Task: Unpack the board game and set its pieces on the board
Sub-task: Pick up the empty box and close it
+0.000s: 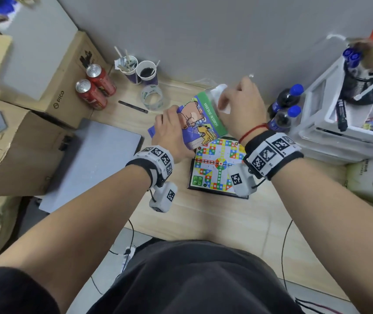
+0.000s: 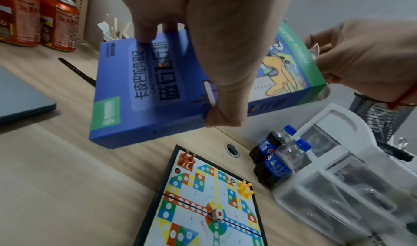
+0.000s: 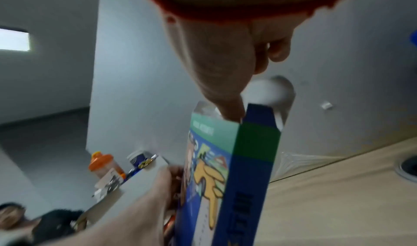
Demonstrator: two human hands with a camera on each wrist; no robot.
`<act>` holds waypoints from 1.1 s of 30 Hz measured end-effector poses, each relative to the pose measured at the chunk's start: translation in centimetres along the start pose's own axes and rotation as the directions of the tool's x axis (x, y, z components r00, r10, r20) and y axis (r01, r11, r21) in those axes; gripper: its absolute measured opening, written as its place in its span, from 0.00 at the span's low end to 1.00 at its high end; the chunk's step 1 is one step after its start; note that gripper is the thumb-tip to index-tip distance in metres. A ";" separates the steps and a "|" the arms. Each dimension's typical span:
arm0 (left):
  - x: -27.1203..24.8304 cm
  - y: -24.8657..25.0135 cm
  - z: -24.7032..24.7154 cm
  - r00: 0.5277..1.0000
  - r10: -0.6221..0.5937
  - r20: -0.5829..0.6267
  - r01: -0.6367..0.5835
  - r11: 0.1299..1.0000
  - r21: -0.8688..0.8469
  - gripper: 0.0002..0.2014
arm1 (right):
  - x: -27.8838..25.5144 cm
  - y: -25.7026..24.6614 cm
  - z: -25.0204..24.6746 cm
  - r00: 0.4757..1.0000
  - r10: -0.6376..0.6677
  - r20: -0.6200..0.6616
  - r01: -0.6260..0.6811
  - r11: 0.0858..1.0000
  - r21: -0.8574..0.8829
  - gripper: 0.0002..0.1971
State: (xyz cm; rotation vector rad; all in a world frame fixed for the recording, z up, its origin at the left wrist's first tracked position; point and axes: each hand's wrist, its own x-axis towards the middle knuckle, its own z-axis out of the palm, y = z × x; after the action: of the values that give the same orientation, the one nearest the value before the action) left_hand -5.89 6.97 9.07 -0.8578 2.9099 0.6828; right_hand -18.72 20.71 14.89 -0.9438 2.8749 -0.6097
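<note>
The blue and green game box (image 1: pixel 200 123) is lifted off the desk. My left hand (image 1: pixel 169 128) grips its blue end, with the thumb (image 2: pixel 223 117) under the near edge and the fingers (image 2: pixel 144 34) over the far edge. My right hand (image 1: pixel 226 103) is at the box's open green end, and its thumb (image 3: pixel 225 107) reaches inside and pinches a clear plastic bag (image 2: pixel 315 50). The open board (image 1: pixel 217 166) lies flat below the box. It carries orange pawns (image 2: pixel 187 160), yellow pawns (image 2: pixel 244 189) and a die (image 2: pixel 216 215) at its centre.
Two red cans (image 1: pixel 95 87), two paper cups (image 1: pixel 139 72), a tape roll (image 1: pixel 155 97) and a black pen (image 1: pixel 133 106) stand at the back left. A closed laptop (image 1: pixel 92 164) lies left. Cola bottles (image 1: pixel 285 109) and white drawers (image 1: pixel 330 123) crowd the right.
</note>
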 end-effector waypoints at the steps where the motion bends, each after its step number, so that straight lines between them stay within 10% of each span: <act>1: -0.1 0.2 -0.2 1.000 0.018 0.010 -0.018 1.000 0.001 0.60 | -0.3 -0.4 -0.1 0.997 -0.069 0.033 0.071 0.995 -0.064 0.05; 6: 0.1 0.4 -1.5 0.999 -0.006 0.053 0.008 1.000 -0.025 0.64 | -0.4 -0.2 -1.4 0.969 -0.157 0.191 0.118 0.972 0.203 0.12; 9: 0.6 0.1 -2.7 0.993 -0.031 0.112 0.041 0.995 -0.091 0.67 | -0.7 -0.4 -2.4 0.983 0.048 0.177 -0.156 0.722 0.674 0.23; 12: 0.8 -0.4 -3.8 0.988 0.028 0.155 -0.005 0.989 -0.145 0.73 | -1.5 -2.2 -2.4 0.893 0.130 0.432 -0.435 0.503 0.747 0.24; 19: 0.7 -2.4 -5.4 0.982 0.084 0.170 -0.061 0.989 -0.134 0.72 | -1.2 -5.5 -1.6 0.941 0.099 0.323 -0.301 0.681 0.668 0.24; 33: 1.5 -2.9 -7.8 0.973 0.229 -0.007 -0.223 0.937 -0.269 0.53 | -1.0 -8.7 -1.5 0.888 0.024 0.458 -0.421 0.444 0.791 0.14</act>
State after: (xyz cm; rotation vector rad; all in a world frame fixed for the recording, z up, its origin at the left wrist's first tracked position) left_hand -4.93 0.71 14.74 -0.5252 2.9658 1.1173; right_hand -13.35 15.45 19.57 -0.3871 1.7956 -1.4643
